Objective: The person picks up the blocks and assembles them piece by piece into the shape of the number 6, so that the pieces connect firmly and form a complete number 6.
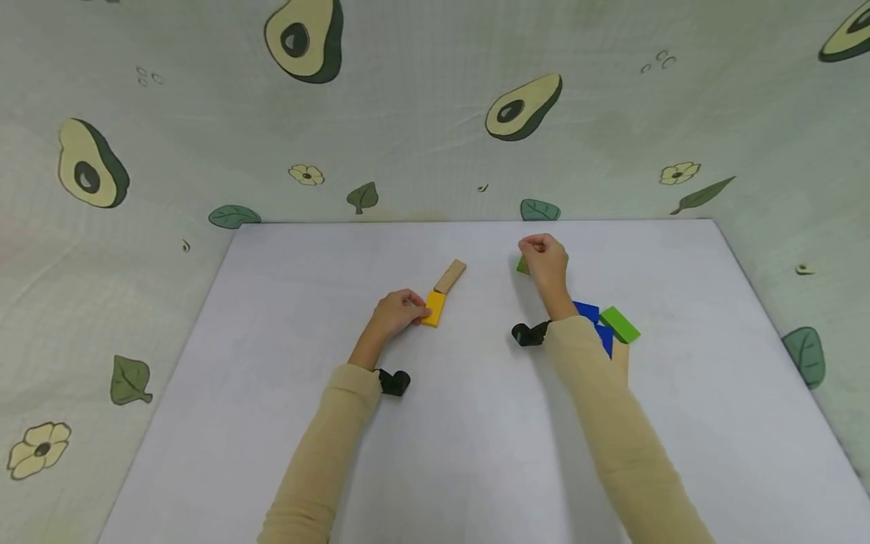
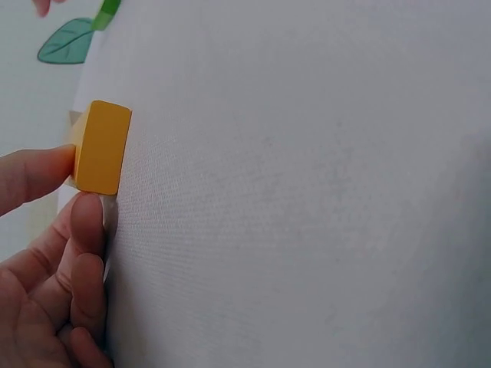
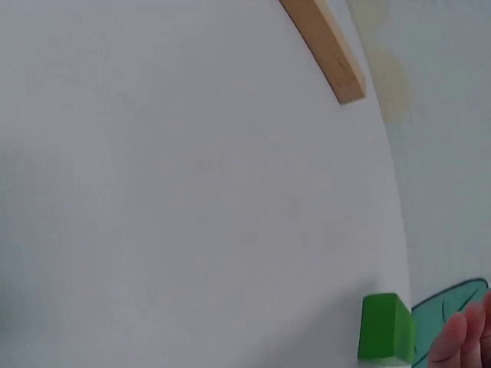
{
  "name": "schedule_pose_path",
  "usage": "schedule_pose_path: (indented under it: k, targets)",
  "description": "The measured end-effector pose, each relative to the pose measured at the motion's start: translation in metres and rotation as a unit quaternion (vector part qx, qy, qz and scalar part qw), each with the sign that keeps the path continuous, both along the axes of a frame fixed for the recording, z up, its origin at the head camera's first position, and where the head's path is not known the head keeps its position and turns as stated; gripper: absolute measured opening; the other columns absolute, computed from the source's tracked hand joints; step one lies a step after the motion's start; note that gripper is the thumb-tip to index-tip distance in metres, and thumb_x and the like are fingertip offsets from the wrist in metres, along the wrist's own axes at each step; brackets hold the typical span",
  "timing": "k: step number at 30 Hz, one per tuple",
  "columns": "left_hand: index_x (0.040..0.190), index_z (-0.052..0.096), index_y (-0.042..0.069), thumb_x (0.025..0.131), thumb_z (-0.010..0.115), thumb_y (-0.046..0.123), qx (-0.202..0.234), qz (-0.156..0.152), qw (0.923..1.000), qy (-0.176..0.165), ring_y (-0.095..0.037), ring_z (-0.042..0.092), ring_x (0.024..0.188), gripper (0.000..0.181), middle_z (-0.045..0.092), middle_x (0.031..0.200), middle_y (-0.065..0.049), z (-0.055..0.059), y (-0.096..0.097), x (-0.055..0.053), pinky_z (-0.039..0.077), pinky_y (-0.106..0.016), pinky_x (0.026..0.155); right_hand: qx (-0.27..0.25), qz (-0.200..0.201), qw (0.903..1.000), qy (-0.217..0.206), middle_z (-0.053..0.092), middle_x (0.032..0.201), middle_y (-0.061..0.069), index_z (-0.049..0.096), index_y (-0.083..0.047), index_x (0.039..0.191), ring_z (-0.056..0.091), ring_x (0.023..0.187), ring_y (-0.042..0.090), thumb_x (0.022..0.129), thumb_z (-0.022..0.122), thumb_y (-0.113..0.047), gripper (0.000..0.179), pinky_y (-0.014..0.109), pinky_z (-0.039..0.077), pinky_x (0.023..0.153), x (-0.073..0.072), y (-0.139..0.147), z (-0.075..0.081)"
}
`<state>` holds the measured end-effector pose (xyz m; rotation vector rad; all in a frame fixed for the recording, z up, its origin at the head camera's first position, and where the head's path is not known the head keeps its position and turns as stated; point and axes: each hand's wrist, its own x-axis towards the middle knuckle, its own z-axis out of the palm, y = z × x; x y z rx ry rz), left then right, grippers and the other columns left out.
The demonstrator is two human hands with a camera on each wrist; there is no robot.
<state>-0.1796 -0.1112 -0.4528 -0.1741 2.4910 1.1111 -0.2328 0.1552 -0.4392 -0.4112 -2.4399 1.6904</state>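
Observation:
In the head view, my left hand (image 1: 399, 312) is at the yellow block (image 1: 433, 310), which lies end to end with a plain wooden block (image 1: 450, 276). Seen from the left wrist, the thumb presses one face of the yellow block (image 2: 105, 147) and curled fingers (image 2: 87, 222) sit against its side. Farther back on the right, my right hand (image 1: 549, 264) is above a small green block (image 1: 522, 265) and partly covers it. A gap separates its fingertips (image 3: 453, 337) from that green block (image 3: 379, 328) in the right wrist view.
Beside the right forearm lie blue pieces (image 1: 587, 310), a second green block (image 1: 620, 324) and a wooden piece (image 1: 621, 360), some partly hidden by the sleeve. The white tabletop (image 1: 272, 302) ends at a cloth printed with avocados. Black wrist cameras (image 1: 394, 382) hang beside both cuffs.

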Motion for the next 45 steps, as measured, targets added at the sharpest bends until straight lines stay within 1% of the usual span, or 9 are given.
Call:
schedule_pose_path:
  k: [3,5,10,15,19,23,32,41,45]
  targets:
    - [0.099,0.061,0.010,0.082,0.068,0.032,0.002,-0.004,1.0000,0.002,-0.017,0.054,0.070,0.029,0.063,0.073,-0.003,0.000,0.000,0.000,0.036,-0.025,0.065,0.024,-0.027,0.9990,-0.025,0.048,0.078,-0.004,0.060,-0.001,0.105,0.047,0.063,0.007,0.089,0.059,-0.021,0.026,0.015,0.039,0.054,-0.002,0.013,-0.001]
    - [0.099,0.061,0.010,0.082,0.068,0.033,0.003,-0.005,1.0000,0.002,-0.017,0.054,0.070,0.029,0.063,0.073,-0.003,0.000,0.000,0.000,0.036,-0.025,0.065,0.032,-0.028,0.9978,-0.050,0.045,0.081,-0.002,0.058,-0.001,0.110,0.045,0.063,0.007,0.088,0.059,-0.020,0.029,0.015,0.039,0.055,-0.003,0.019,-0.001]
    - [0.099,0.062,0.010,0.082,0.069,0.033,0.000,-0.001,1.0000,-0.002,-0.017,0.054,0.071,0.029,0.064,0.072,-0.003,0.000,-0.001,-0.002,0.035,-0.025,0.066,0.046,0.017,0.9908,-0.126,0.048,0.096,0.005,0.043,-0.003,0.130,0.051,0.070,0.012,0.089,0.059,-0.025,0.049,0.019,0.042,0.063,-0.004,0.029,-0.003]
    - [0.099,0.062,0.010,0.082,0.069,0.033,0.002,-0.001,0.9999,-0.010,-0.017,0.054,0.072,0.029,0.064,0.072,-0.002,0.001,-0.002,-0.001,0.035,-0.025,0.066,0.083,0.062,0.9798,-0.171,0.049,0.120,0.019,0.029,-0.003,0.142,0.053,0.095,0.025,0.090,0.057,-0.029,0.064,0.034,0.045,0.084,-0.007,0.031,-0.006]
    - [0.098,0.062,0.010,0.082,0.069,0.032,0.008,0.006,0.9999,-0.009,-0.018,0.055,0.072,0.029,0.064,0.072,-0.002,0.002,-0.002,-0.001,0.036,-0.026,0.067,0.114,0.093,0.9728,-0.179,0.043,0.134,0.025,0.025,-0.003,0.143,0.045,0.119,0.034,0.088,0.059,-0.036,0.072,0.046,0.037,0.101,-0.012,0.029,-0.007]
    - [0.098,0.061,0.010,0.082,0.069,0.032,0.006,0.002,0.9999,-0.010,-0.018,0.055,0.073,0.029,0.063,0.071,-0.002,0.003,-0.001,-0.001,0.035,-0.026,0.068,0.135,0.101,0.9696,-0.177,0.038,0.140,0.026,0.029,-0.001,0.141,0.038,0.128,0.037,0.088,0.060,-0.037,0.071,0.048,0.032,0.106,-0.015,0.027,-0.007]
    - [0.098,0.061,0.011,0.082,0.068,0.033,-0.003,-0.005,0.9999,-0.010,-0.018,0.054,0.073,0.027,0.063,0.070,-0.001,0.000,-0.002,-0.003,0.035,-0.027,0.069,0.158,0.101,0.9665,-0.175,0.043,0.132,0.026,0.031,-0.002,0.136,0.044,0.115,0.035,0.087,0.061,-0.037,0.068,0.047,0.038,0.099,-0.019,0.025,-0.014]
    - [0.098,0.061,0.011,0.082,0.068,0.033,0.000,-0.003,0.9999,-0.016,-0.018,0.054,0.074,0.028,0.063,0.071,-0.001,0.002,-0.003,-0.002,0.034,-0.026,0.068,0.183,0.119,0.9596,-0.178,0.043,0.129,0.027,0.032,0.000,0.134,0.044,0.113,0.035,0.088,0.059,-0.032,0.062,0.047,0.038,0.099,-0.017,0.023,-0.008]
    - [0.098,0.061,0.011,0.082,0.068,0.033,-0.002,-0.003,0.9999,-0.017,-0.018,0.054,0.074,0.029,0.063,0.070,-0.001,0.003,-0.002,-0.001,0.034,-0.026,0.068,0.202,0.128,0.9535,-0.183,0.044,0.128,0.027,0.033,0.000,0.133,0.045,0.111,0.035,0.088,0.058,-0.033,0.061,0.047,0.039,0.097,-0.016,0.024,-0.006]
